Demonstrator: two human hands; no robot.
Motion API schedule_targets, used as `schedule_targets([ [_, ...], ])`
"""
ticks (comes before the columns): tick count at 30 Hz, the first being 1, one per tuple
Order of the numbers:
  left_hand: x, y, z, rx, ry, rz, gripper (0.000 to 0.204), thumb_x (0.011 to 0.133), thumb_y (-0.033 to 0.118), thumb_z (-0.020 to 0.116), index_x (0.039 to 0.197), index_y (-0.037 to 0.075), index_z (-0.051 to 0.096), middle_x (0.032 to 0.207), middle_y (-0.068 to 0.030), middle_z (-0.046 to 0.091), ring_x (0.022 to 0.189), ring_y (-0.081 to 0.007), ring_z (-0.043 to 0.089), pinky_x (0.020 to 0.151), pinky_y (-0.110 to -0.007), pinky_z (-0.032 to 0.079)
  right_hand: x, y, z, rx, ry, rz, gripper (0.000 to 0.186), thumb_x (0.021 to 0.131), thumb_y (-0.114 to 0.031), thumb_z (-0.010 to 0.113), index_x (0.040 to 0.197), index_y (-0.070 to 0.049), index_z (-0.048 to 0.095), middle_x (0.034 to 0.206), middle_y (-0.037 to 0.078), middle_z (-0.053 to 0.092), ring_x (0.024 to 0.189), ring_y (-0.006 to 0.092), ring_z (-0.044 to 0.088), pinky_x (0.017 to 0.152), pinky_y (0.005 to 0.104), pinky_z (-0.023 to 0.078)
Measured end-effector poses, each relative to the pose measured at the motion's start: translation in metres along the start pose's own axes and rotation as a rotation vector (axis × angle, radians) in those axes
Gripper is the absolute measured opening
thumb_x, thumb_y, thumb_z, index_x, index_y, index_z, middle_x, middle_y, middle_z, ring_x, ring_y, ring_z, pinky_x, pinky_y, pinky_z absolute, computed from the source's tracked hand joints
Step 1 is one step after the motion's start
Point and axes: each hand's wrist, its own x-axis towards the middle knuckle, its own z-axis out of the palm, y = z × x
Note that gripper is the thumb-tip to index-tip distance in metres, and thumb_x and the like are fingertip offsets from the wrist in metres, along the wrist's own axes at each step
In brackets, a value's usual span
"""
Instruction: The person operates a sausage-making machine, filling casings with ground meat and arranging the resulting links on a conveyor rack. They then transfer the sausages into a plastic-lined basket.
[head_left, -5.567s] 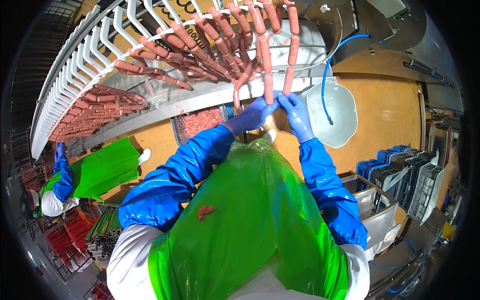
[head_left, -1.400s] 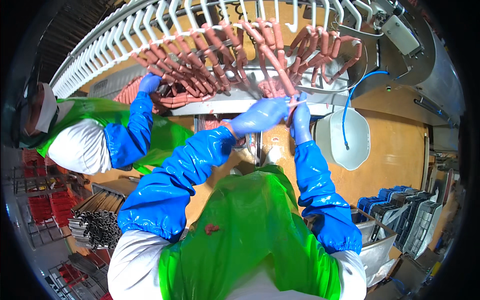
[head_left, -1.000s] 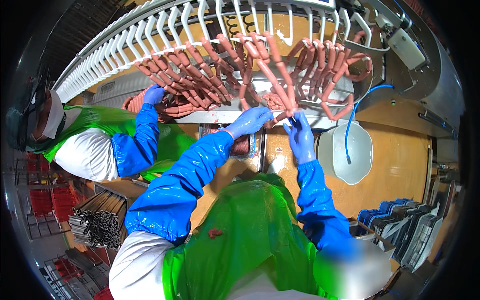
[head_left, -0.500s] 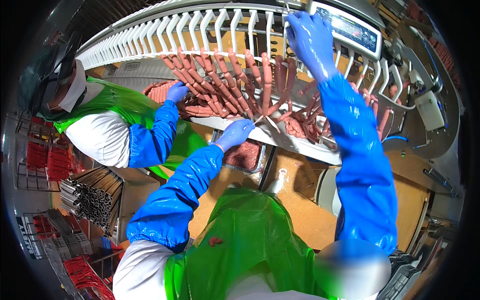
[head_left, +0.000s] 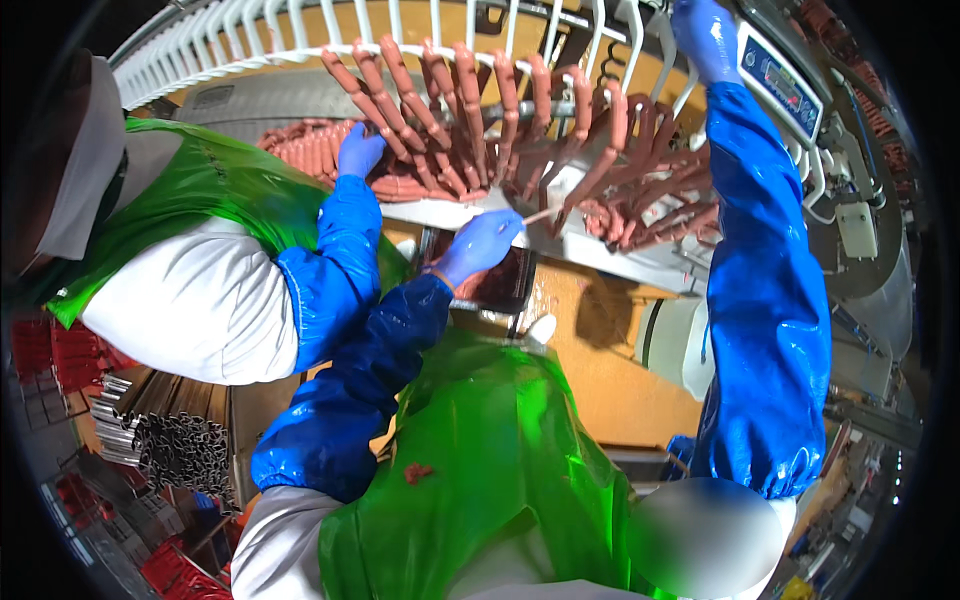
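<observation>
My left hand (head_left: 482, 245), in a blue glove, pinches a thin pale casing strand (head_left: 545, 215) that runs toward the sausage links. Linked pink sausages (head_left: 470, 100) hang in loops from white hooks (head_left: 512, 25) along a rail, over a grey trough (head_left: 420, 212) with more links and loose meat (head_left: 600, 220) in it. My right hand (head_left: 705, 38) is raised to the top of the frame, beside a control panel (head_left: 780, 80) at the machine's upper right; what its fingertips touch is hidden.
A co-worker (head_left: 200, 290) leans in at the left, a gloved hand (head_left: 360, 150) among the sausages. A tray of meat (head_left: 490, 295) sits below the trough, a pale tub (head_left: 675, 345) at the right, and stacked metal bars (head_left: 185, 450) at lower left.
Over the last second my right hand rose from the sausages to beside the panel. My left hand drew back leftward, the strand still in it. The co-worker has come closer.
</observation>
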Motion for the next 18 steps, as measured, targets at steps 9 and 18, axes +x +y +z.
schedule_targets([
  [9,-0.016,-0.003,-0.011,-0.174,0.262,-0.124,0.025,0.093,0.03,0.054,0.098,0.01,0.067,0.084,-0.0181,0.067,0.084,-0.039,0.065,0.072,-0.045,0.05,-0.277,-0.103,-0.105,2.182,-0.086,1.128,0.025,0.097,-0.022,0.055,0.117,-0.007,0.054,0.09,0.008,0.059,0.089,0.0245,0.058,0.088,0.0404,0.047],
  [18,-0.029,0.017,-0.024,-0.128,0.154,-0.288,0.028,0.094,0.027,0.055,0.102,0.004,0.068,0.092,-0.019,0.068,0.085,-0.0349,0.065,0.077,-0.041,0.05,-0.403,-0.08,-0.01,1.859,-1.387,1.149,0.04,0.094,-0.026,0.061,0.124,-0.001,0.055,0.099,0.008,0.061,0.091,0.017,0.061,0.085,0.0343,0.053],
])
